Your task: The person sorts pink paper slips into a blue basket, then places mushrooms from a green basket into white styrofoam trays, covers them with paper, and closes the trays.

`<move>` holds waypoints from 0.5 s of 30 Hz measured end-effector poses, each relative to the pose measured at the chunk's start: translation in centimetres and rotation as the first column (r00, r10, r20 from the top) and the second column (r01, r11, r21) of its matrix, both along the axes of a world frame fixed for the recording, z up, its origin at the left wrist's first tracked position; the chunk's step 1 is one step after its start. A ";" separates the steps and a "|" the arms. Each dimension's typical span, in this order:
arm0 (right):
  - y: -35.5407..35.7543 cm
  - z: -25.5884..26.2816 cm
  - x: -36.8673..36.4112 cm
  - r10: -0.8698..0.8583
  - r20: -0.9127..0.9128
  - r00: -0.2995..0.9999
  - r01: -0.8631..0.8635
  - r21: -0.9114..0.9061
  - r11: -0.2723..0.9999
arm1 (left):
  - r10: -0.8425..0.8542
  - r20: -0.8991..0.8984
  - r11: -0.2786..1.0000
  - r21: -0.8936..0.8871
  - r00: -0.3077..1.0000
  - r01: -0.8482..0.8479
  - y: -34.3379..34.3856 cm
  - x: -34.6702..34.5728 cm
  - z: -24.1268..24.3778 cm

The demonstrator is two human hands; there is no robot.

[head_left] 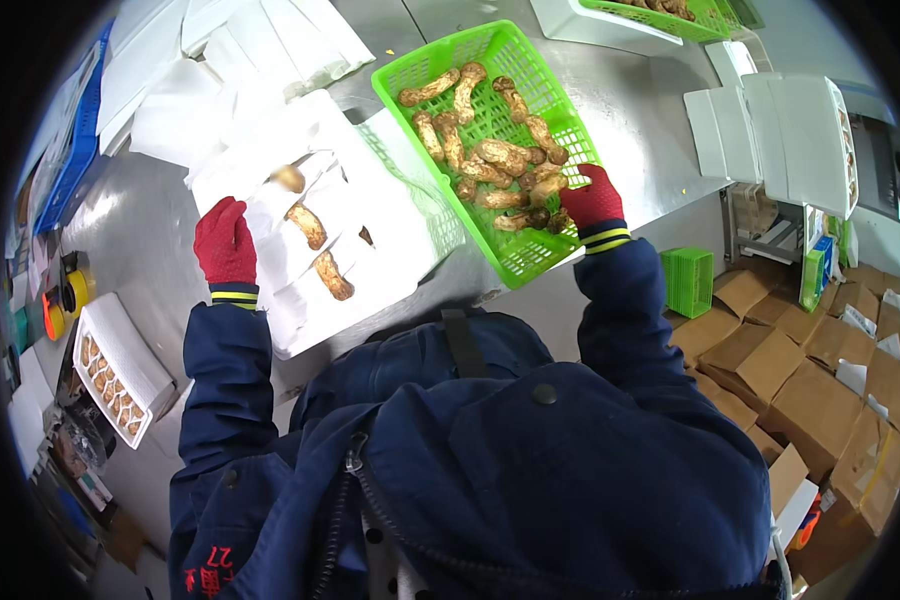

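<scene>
My left hand [226, 241], in a red knit glove, is at the left edge of a white foam tray [285, 341]. Its fingers are curled, and whether they pinch anything is hidden. White paper [307, 274] lies in folds in the tray. Three brown mushrooms rest among the folds: a blurred one [289, 178], a middle one [307, 225] and a lower one [334, 276]. My right hand [594, 199], gloved alike, reaches over the right rim of a green plastic basket [514, 279]. Its fingertips are beside several long-stemmed mushrooms [546, 189]; their grip is unclear.
White paper sheets [270, 45] are piled at the back left of the metal table [150, 217]. A foam box of packed mushrooms [112, 375] stands left. Foam boxes [791, 142] are stacked right. Cardboard boxes [817, 382] and nested green baskets [688, 281] are lower right.
</scene>
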State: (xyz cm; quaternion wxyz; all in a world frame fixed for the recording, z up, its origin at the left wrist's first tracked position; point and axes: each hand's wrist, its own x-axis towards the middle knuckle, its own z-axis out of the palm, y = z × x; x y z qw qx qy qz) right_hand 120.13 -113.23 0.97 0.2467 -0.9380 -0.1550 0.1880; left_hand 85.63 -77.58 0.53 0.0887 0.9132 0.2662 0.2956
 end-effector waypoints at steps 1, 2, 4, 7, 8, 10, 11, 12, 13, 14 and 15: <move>-0.2 0.9 0.2 0.016 -0.019 1.000 -0.018 -0.094 0.995 | -0.003 0.003 1.000 -0.005 1.000 0.003 0.0 -0.1 0.0; 0.3 1.3 0.1 0.079 0.018 0.997 -0.075 -0.156 0.985 | 0.009 -0.005 1.000 -0.005 1.000 -0.009 0.0 -0.4 0.1; 1.3 1.5 -0.6 0.143 0.052 0.988 -0.122 -0.295 0.948 | 0.011 -0.002 1.000 -0.008 1.000 -0.011 0.0 -0.1 0.0; 2.9 0.0 -1.2 0.061 -0.037 0.997 -0.068 -0.270 0.961 | -0.009 0.021 1.000 -0.012 1.000 0.009 0.1 0.0 -0.3; 3.1 0.2 -1.3 0.035 -0.044 0.998 -0.047 -0.313 0.949 | -0.006 0.033 1.000 -0.019 0.999 0.007 0.1 0.1 -0.4; 2.6 -0.8 -1.3 -0.030 -0.055 0.998 0.016 -0.243 0.970 | -0.002 0.036 1.000 -0.023 0.999 0.003 0.0 0.1 -0.1; 1.9 -0.9 -1.2 -0.063 -0.091 0.994 0.044 -0.199 0.979 | -0.001 0.037 1.000 -0.026 0.999 0.002 -0.1 0.1 0.1; 1.6 -0.4 -0.2 -0.077 -0.327 0.942 0.051 -0.087 0.995 | 0.010 0.033 0.999 -0.045 0.999 -0.008 -0.2 0.1 0.4; 0.9 -0.1 -1.4 0.041 0.114 0.993 -0.042 0.005 0.999 | 0.005 0.038 0.999 -0.047 0.999 -0.003 -0.3 0.1 0.4; 0.7 0.7 -1.7 -0.027 -0.175 0.984 0.076 0.277 0.958 | 0.000 0.043 0.999 -0.050 0.999 0.002 -0.2 0.2 0.4; 1.5 3.1 -2.1 -0.007 -0.461 0.887 0.258 0.483 0.837 | -0.001 0.045 0.999 -0.050 0.999 0.003 -0.3 0.0 0.5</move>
